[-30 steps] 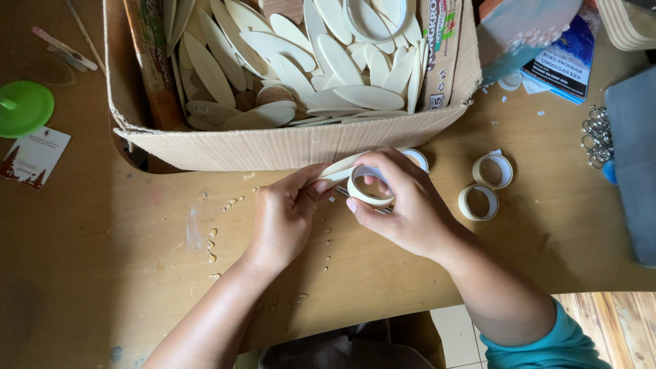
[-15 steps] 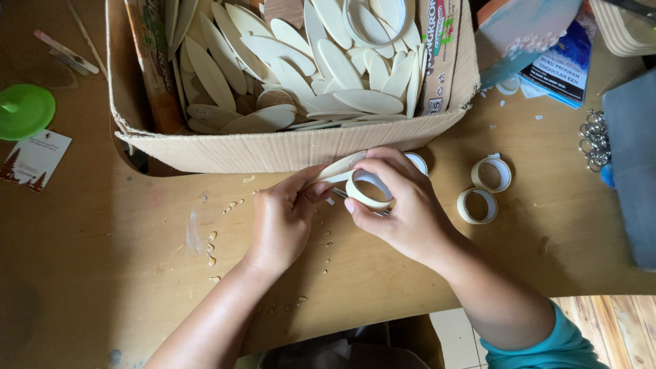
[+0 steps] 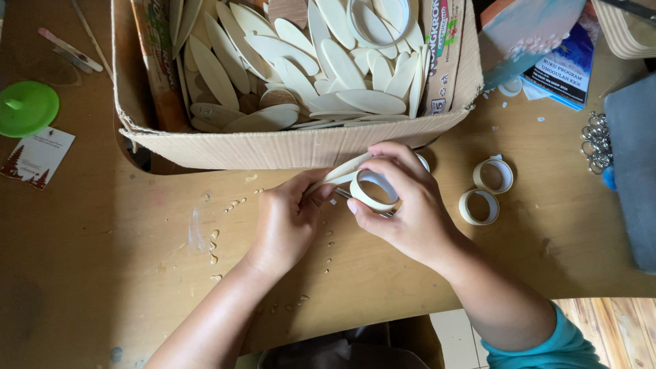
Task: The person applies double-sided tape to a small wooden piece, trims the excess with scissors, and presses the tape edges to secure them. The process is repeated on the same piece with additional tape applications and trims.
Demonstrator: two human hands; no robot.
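My right hand (image 3: 403, 205) grips a pale roll of tape (image 3: 372, 191) by its ring, just above the wooden table (image 3: 123, 273). My left hand (image 3: 287, 219) pinches the near end of a thin, pale oval wooden piece (image 3: 345, 171) that lies against the roll. Both hands meet close to the front wall of a cardboard box (image 3: 287, 147). The box is full of several similar oval wooden pieces (image 3: 301, 75). How the tape touches the piece is hidden by my fingers.
Two more tape rolls, one (image 3: 493, 174) and another (image 3: 478, 206), lie right of my hands. A green lid (image 3: 26, 108) and a small card (image 3: 35, 157) sit far left. Booklets (image 3: 547, 55), a chain of metal rings (image 3: 596, 142) and a grey object (image 3: 632, 171) are at the right. Small crumbs (image 3: 215, 239) dot the table.
Both hands stay in nearly the same place, with small finger shifts around the tape roll and the wooden piece.
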